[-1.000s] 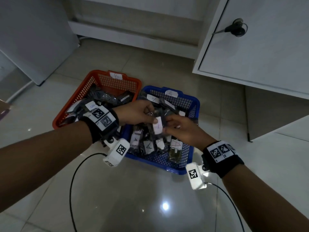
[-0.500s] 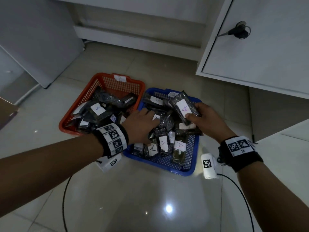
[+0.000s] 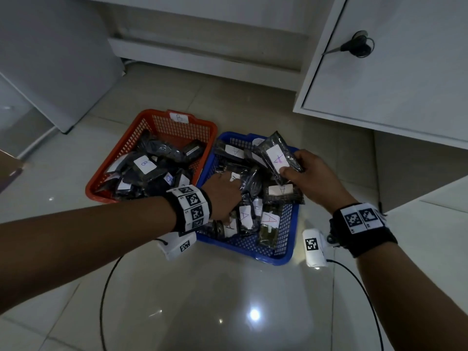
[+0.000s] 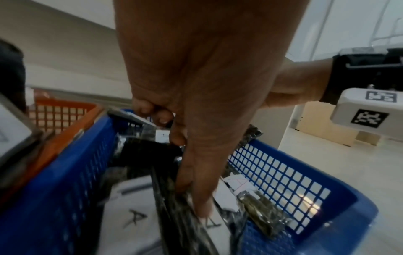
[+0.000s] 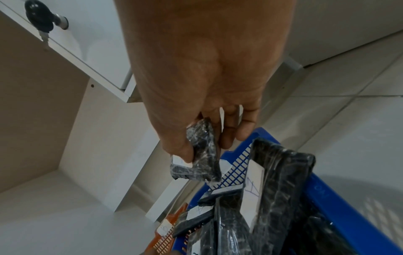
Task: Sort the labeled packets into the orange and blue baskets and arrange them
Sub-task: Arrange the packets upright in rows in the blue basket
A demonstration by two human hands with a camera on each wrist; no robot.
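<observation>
While your right hand [image 3: 314, 177] pinches a dark packet [image 3: 279, 154] marked A between thumb and fingers, that packet sits lifted above the far right corner of the blue basket [image 3: 288, 225], tilted toward 11 o'clock in the head view. Your left hand [image 3: 222, 196] is down inside the blue basket, fingers extended onto the packets marked A [image 3: 244, 215]; the left wrist view shows the fingertips [image 4: 201, 209] pressing between the wrappers, with no grip evident. The orange basket [image 3: 131, 141], tagged B at its far rim, stands touching the blue basket at its 9 o'clock and holds the packets marked B [image 3: 145, 168]. Both baskets rest on the tiled floor [image 3: 215, 300]. A white cabinet door [image 3: 395, 79] with a key in its lock stands at 1 o'clock.
</observation>
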